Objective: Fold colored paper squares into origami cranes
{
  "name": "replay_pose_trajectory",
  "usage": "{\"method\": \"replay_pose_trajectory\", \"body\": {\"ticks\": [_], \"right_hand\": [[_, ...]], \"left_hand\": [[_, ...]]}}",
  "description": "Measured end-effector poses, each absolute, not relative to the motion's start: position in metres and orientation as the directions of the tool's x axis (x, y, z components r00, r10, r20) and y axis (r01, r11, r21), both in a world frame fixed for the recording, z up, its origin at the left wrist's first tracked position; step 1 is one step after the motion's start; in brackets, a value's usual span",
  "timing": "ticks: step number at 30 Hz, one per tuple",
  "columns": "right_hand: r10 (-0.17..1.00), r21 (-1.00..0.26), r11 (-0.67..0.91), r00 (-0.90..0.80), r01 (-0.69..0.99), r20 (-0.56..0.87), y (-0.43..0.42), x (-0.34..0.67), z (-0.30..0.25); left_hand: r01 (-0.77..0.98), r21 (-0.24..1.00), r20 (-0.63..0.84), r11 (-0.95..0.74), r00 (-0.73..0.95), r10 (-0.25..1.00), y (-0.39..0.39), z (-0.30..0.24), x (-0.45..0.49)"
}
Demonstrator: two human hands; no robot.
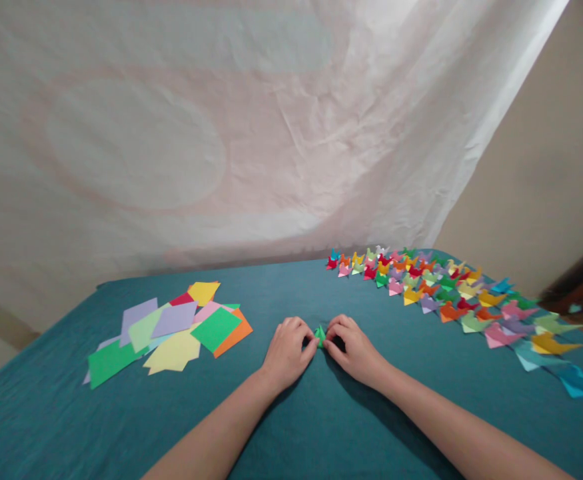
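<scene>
A small piece of folded green paper (320,337) stands at the middle of the table, a pointed tip rising from it. My left hand (290,347) pinches its left side between thumb and fingers. From the other side my right hand (348,347) grips it in the same way, the fingertips pressed together. Part of the paper is hidden behind my fingertips, so its exact folded shape is hard to make out.
Loose sheets of coloured paper (174,352) lie in an overlapping pile on the left. Rows of folded paper birds (451,312) fill the right side. A teal cloth (291,440) covers the table. Behind it hangs a pale curtain (251,147).
</scene>
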State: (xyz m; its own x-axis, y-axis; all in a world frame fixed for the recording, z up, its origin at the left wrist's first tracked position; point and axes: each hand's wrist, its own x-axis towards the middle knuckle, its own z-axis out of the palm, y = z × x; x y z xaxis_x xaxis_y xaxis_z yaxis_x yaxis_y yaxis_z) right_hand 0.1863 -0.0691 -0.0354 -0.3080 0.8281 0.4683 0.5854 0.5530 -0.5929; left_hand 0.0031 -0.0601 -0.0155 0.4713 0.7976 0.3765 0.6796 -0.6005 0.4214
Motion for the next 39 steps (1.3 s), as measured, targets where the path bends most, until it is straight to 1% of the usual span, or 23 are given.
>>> {"method": "replay_pose_trajectory", "body": {"ticks": [6,13,29,39], "right_hand": [[0.835,-0.595,0.543,-0.309,0.592,0.455,-0.0674,0.1861,-0.0358],[0.837,-0.563,0.538,-0.317,0.627,0.446,-0.0669,0.1857,-0.0344],[0.851,-0.514,0.512,-0.325,0.688,0.413,-0.0689,0.1838,-0.032],[0.854,-0.502,0.505,-0.323,0.702,0.406,-0.0697,0.1824,-0.0304]], "left_hand": [[0.693,0.423,0.363,-0.584,0.461,0.81,-0.058,-0.0164,0.0023],[0.696,0.412,0.357,-0.588,0.471,0.807,-0.0578,-0.0168,0.0015],[0.738,0.357,0.323,-0.572,0.478,0.817,-0.059,-0.015,0.0029],[0.74,0.358,0.325,-0.569,0.472,0.819,-0.0589,-0.0154,0.0035]]}}
